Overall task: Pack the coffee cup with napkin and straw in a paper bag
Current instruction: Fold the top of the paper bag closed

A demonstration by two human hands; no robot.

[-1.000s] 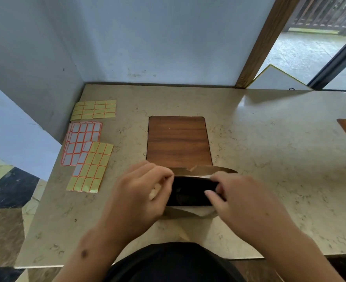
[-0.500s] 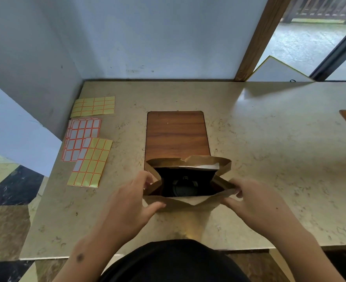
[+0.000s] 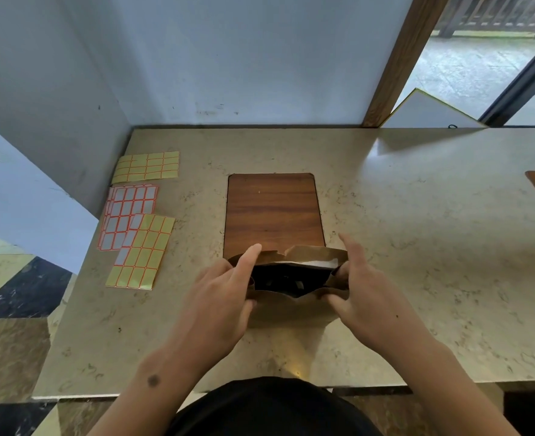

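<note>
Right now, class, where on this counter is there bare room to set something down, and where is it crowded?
Free: the counter right of the wooden board, and the strip behind it by the wall. Crowded: the left, with sticker sheets, and the front centre, where both hands hold the paper bag.

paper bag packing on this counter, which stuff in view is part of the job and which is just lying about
Part of the job:
paper bag, mouth held open
left hand, gripping the bag's left edge
right hand, gripping its right edge
white napkin inside

Lying about:
wooden board
label sticker sheets
counter
</note>
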